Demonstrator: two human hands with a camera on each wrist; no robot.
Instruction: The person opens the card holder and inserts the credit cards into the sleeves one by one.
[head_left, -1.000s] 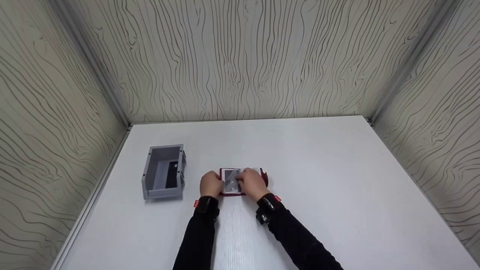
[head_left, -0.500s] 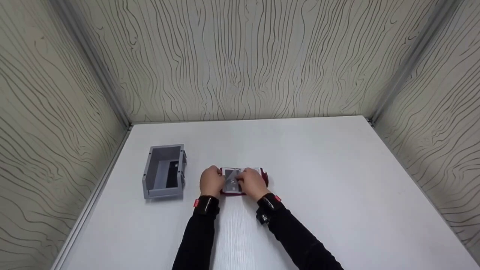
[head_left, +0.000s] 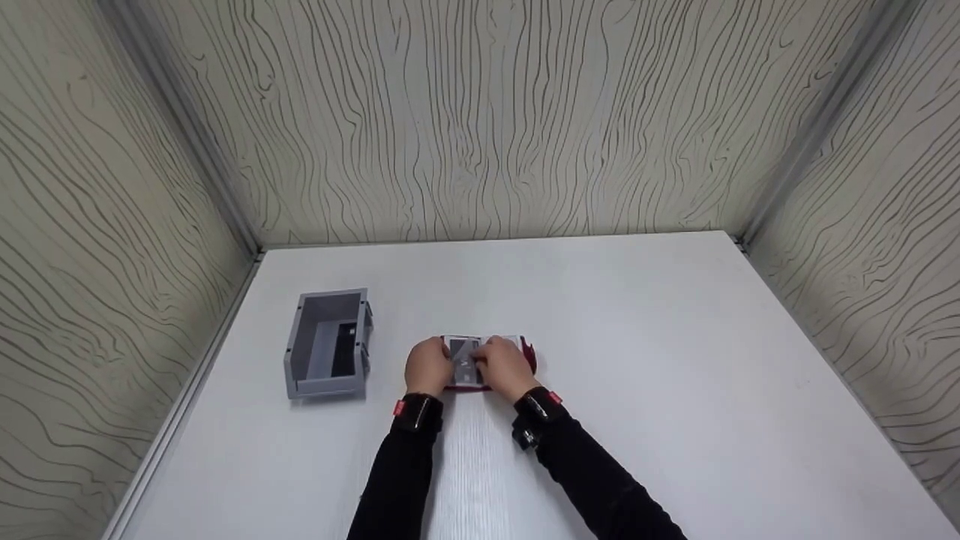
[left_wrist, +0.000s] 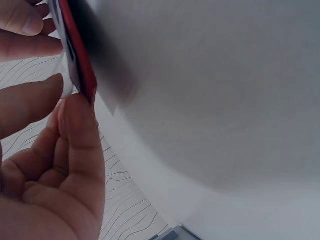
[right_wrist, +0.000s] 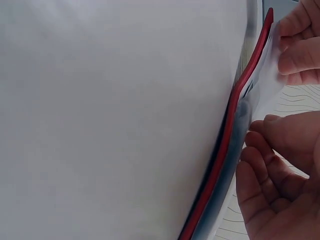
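Note:
A red card holder [head_left: 468, 389] with clear plastic sleeves lies opened out on the white table. A grey-and-black card [head_left: 464, 369] shows on its left side. My left hand [head_left: 427, 367] grips the left edge of the holder; in the left wrist view, its thumb and forefinger pinch a clear sleeve [left_wrist: 66, 86] beside the red cover [left_wrist: 82, 57]. Near the middle of the holder, my right hand [head_left: 506, 367] has its thumb and fingertips together on a clear sleeve [right_wrist: 265, 90]. Whether the card edge is also between those fingertips cannot be seen.
A grey plastic bin [head_left: 298, 360] stands on the table [head_left: 637, 337] to the left, with a flat black item [head_left: 343, 351] inside. Wood-grain panels [head_left: 480, 120] enclose the back and both sides.
My left hand has shifted slightly along the holder's left edge, rising and then moving right, with its wrist turning. My right hand stays almost in place. The bin has not moved.

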